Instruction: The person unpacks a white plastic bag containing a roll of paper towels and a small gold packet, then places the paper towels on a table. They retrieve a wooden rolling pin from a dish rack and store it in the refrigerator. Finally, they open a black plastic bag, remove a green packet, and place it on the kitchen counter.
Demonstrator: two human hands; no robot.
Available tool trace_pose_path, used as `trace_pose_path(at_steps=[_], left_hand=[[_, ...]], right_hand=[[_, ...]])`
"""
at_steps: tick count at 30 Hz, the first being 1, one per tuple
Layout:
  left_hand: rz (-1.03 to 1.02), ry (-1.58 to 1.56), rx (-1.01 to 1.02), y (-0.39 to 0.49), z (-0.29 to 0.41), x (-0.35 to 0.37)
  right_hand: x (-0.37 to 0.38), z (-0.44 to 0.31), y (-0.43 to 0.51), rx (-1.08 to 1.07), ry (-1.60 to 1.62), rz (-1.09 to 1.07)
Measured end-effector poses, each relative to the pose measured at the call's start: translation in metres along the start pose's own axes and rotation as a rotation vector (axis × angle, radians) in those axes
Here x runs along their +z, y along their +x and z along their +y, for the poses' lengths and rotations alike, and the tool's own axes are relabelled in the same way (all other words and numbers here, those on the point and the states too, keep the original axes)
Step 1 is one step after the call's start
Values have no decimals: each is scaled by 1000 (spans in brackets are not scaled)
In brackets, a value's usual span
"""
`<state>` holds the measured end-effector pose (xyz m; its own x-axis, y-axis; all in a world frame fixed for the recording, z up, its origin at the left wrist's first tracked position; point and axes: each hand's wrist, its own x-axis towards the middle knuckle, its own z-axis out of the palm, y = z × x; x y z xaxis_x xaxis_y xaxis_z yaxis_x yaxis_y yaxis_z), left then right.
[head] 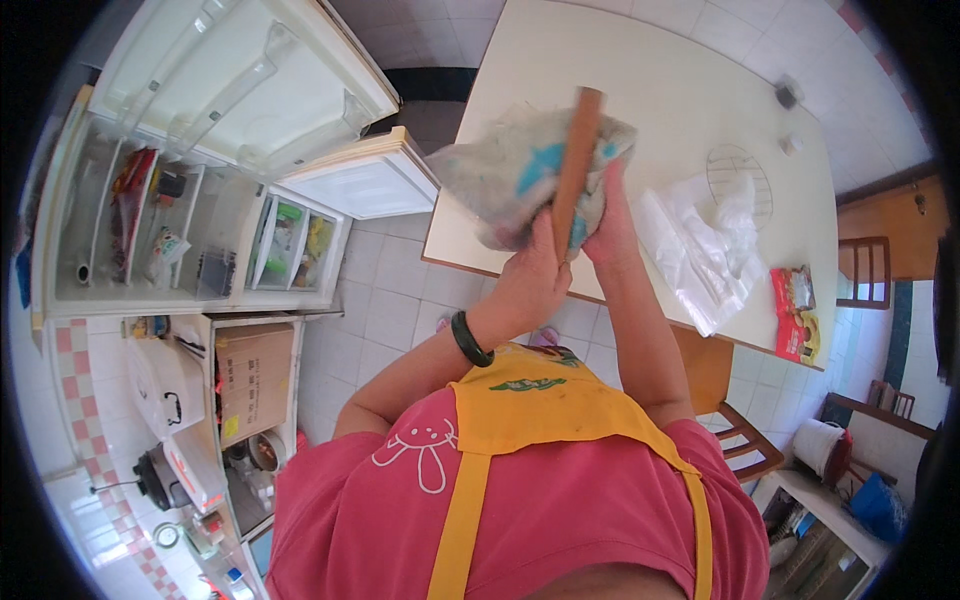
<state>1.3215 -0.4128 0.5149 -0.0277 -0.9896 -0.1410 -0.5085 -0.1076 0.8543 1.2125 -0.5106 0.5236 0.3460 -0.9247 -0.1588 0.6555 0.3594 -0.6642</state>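
My left hand (536, 262), below a green bangle, is closed around the lower end of a flat brown wooden stick (579, 161). Behind the stick is a greyish cloth with blue patches (544, 169), blurred, with a clear plastic bag seeming to hang about its left side. My right hand (609, 225) grips the cloth at its right edge; its fingers are partly hidden by the fabric. Both hands are held over the near edge of the cream table (660, 67).
Clear plastic bags (701, 255) and a round wire rack (739, 180) lie on the table's right side, with red and yellow packets (795, 315) near the corner. At left, the fridge (180, 304) stands open, its doors reaching towards the table. A wooden chair (750, 442) is at right.
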Motion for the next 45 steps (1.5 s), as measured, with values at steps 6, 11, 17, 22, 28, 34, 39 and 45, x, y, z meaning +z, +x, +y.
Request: trace_pose_path(at_steps=[6, 11, 17, 22, 28, 34, 39, 45], left_hand=[[31, 441, 491, -32, 10, -56], [455, -80, 327, -45, 19, -99], [324, -555, 185, -22, 20, -72], [357, -540, 146, -34, 17, -63], [520, -474, 263, -32, 25, -71], [836, -708, 203, -13, -25, -129], [1203, -671, 154, -61, -62, -203], [895, -553, 65, -61, -32, -177]], right_hand=[[7, -24, 3, 43, -496, -81], [17, -16, -10, -59, -1007, -177], [42, 1, -42, -86, -1392, -363], [32, -14, -56, 298, -769, -668], [39, 10, -49, 174, -768, -599], [41, 36, -69, -91, -1250, -546], [-23, 10, -87, 5, -1548, -500], [-7, -37, -55, 86, -701, -327]])
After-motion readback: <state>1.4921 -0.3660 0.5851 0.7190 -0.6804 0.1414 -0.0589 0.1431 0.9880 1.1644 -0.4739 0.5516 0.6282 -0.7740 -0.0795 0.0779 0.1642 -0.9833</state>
